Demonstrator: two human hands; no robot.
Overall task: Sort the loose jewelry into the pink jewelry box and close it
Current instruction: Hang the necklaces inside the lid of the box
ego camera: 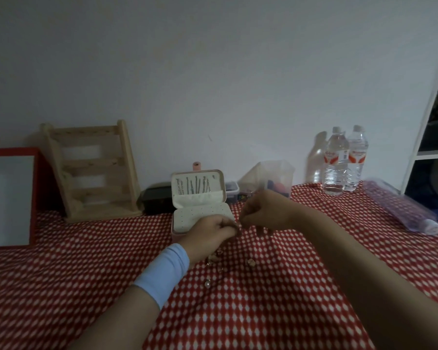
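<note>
Just ahead-left of hands: pink jewelry box, lid up, left hand touching it — nearer; right hand beside; both curled, pinching something tiny, unclear; loose jewelry below wrists

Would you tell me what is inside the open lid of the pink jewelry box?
Several thin chains hang inside the lid of the pink jewelry box. A perforated panel covers the base, so nothing beneath shows.
</note>
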